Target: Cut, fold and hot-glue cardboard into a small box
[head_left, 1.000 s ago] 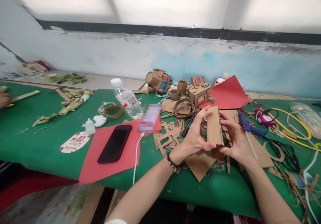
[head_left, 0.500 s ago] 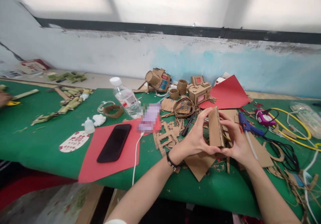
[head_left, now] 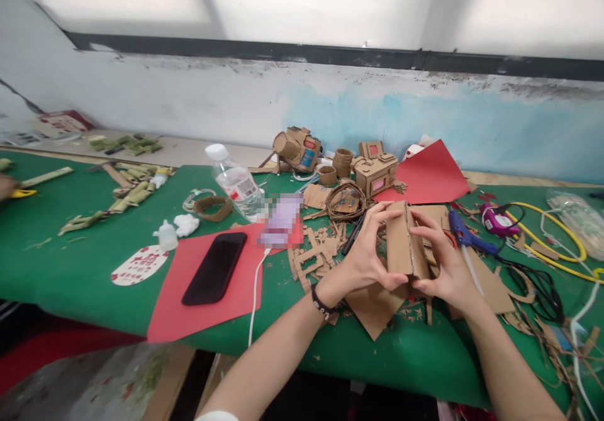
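A small cardboard box is held up between both hands above the green table. My left hand grips its left side, thumb low on the near edge and fingers along the top. On the other side my right hand closes on it with bent fingers and a thumb near the bottom corner. A rough seam runs down the box between two faces. Beneath the hands lie a flat cardboard piece and cardboard scraps. A blue glue gun rests just right of my right hand.
Behind stand a cardboard camera model and a smaller cardboard camera. A water bottle leans at centre left. A black phone lies on red paper. Cables crowd the right. Another person's hand shows at far left.
The box has turned slightly between my hands, so more of its right face shows beside the seam. My fingers have shifted a little with it. The table things stay put.
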Motion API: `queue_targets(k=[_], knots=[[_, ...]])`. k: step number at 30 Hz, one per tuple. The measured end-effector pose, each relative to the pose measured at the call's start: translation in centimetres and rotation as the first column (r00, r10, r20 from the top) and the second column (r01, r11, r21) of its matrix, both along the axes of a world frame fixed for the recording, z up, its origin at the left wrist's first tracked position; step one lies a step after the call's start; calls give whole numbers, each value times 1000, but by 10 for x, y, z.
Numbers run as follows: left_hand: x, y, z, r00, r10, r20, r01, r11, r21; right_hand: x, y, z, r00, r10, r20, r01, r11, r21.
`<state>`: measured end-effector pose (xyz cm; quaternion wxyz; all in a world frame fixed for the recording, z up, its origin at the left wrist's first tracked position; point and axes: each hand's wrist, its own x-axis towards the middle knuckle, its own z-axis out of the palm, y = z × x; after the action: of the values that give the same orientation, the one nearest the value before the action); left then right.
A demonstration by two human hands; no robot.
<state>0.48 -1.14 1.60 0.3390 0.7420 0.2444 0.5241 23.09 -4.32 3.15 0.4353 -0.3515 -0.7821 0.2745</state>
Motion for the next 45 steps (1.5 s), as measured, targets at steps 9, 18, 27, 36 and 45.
queue_targets(k=[9,18,27,36,45], knots=[[-9,7,0,999,-46,29,44,997,67,3,1,2,998,-9,60,7,1000,27],[-12,7,1,996,-45,-79,47,999,25,2,4,-9,1000,-19,16,20,1000,-24],[-13,8,1,994,-51,-93,52,999,3,3,6,-5,995,-29,96,34,998,-49],[-15,10,3,994,-58,-93,64,996,66,3,3,-1,985,-18,174,26,999,-42],[-18,11,3,991,-64,-121,70,997,42,6,4,-2,972,-18,236,25,999,-24]])
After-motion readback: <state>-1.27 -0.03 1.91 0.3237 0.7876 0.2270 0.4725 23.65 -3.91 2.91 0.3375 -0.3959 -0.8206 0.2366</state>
